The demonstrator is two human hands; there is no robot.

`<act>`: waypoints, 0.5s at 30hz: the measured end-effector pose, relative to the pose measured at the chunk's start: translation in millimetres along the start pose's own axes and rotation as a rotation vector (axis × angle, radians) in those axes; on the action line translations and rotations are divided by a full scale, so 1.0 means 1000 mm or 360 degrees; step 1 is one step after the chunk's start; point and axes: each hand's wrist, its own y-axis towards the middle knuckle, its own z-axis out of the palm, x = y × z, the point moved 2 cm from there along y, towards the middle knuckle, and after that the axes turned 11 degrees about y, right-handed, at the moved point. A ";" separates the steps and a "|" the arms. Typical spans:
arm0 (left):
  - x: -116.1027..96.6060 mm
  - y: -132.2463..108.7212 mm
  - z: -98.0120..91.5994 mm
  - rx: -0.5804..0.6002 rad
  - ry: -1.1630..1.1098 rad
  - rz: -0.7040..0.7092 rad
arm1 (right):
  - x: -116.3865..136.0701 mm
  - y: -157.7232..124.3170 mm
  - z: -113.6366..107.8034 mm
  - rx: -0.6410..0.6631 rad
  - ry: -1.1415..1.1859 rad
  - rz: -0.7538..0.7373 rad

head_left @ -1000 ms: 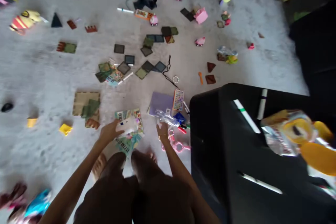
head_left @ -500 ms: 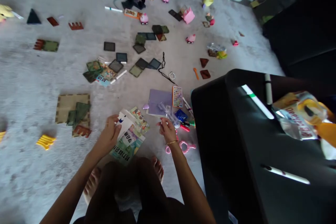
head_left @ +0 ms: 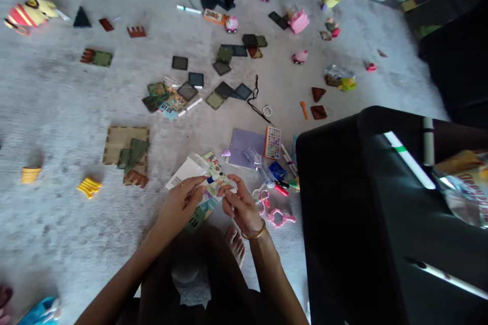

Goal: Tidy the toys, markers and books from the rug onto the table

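Observation:
My left hand (head_left: 182,204) and my right hand (head_left: 239,205) meet low in the middle of the view, above my bare feet. Between them they pinch a small white marker with a blue end (head_left: 214,181); the left fingers hold the blue end and the right fingers curl round the white part. Under the hands lie picture booklets and a white paper (head_left: 188,168) on the grey carpet (head_left: 57,111). A gold bangle (head_left: 256,234) circles my right wrist. Pink ring toys (head_left: 275,212) lie just right of my right hand.
A black storage box (head_left: 366,213) fills the lower right, with white markers (head_left: 409,160) and a plastic bag inside. A purple pad (head_left: 244,147), sticker sheet (head_left: 273,142), square tiles (head_left: 224,91), a wooden tray (head_left: 124,144) and pink toys are scattered over the carpet.
My right hand has come left from the clear plastic by the purple pad to meet my left hand, and both now hold the marker. The view shifted a little.

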 end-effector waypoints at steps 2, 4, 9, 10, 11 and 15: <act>0.002 -0.002 0.000 -0.0006 0.0009 0.0005 | -0.001 0.000 -0.001 0.0037 -0.0087 0.0045; 0.005 -0.005 0.001 -0.0005 0.0032 0.0018 | -0.003 0.002 -0.005 0.0016 -0.0203 0.0061; 0.015 -0.008 0.005 -0.0027 0.0086 -0.0009 | -0.005 0.007 -0.019 -0.0259 -0.0383 -0.0175; 0.016 -0.007 0.006 -0.0023 0.0098 -0.0007 | -0.004 0.007 -0.022 -0.0316 -0.0409 -0.0241; 0.017 -0.007 0.007 -0.0013 0.0112 -0.0001 | -0.003 0.006 -0.025 -0.0351 -0.0411 -0.0275; 0.017 -0.005 0.012 0.0075 0.0160 0.0008 | 0.000 0.006 -0.031 -0.0304 -0.0142 -0.0145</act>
